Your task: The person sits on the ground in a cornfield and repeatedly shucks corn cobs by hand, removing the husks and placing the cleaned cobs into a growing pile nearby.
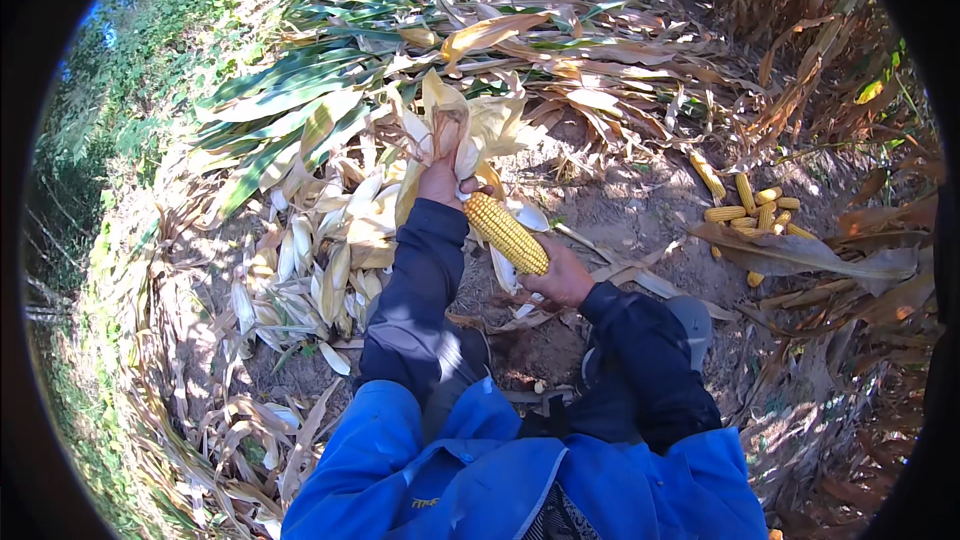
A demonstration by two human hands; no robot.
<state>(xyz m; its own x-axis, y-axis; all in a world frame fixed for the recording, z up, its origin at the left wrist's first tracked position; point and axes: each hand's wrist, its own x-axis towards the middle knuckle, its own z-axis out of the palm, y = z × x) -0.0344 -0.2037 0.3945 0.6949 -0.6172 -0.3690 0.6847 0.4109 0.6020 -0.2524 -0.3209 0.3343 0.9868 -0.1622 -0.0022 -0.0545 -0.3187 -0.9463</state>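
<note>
A yellow ear of corn (508, 234) lies slantwise between my two hands, its kernels bare. My left hand (442, 184) grips the pale dry husk (448, 116), peeled back and bunched at the ear's upper left end. Around the lower right end of the ear, my right hand (561, 274) is closed, with its fingers partly hidden underneath. Loose husk strips (504, 270) hang or lie just behind the ear; which of them are still joined to it I cannot tell.
Several husked corn ears (750, 214) are heaped on the soil to the right, partly under a dry leaf (810, 253). A pile of husks (315, 270) lies to the left. Cut corn stalks (337, 67) spread across the far side; standing dry corn (787, 7) borders the right.
</note>
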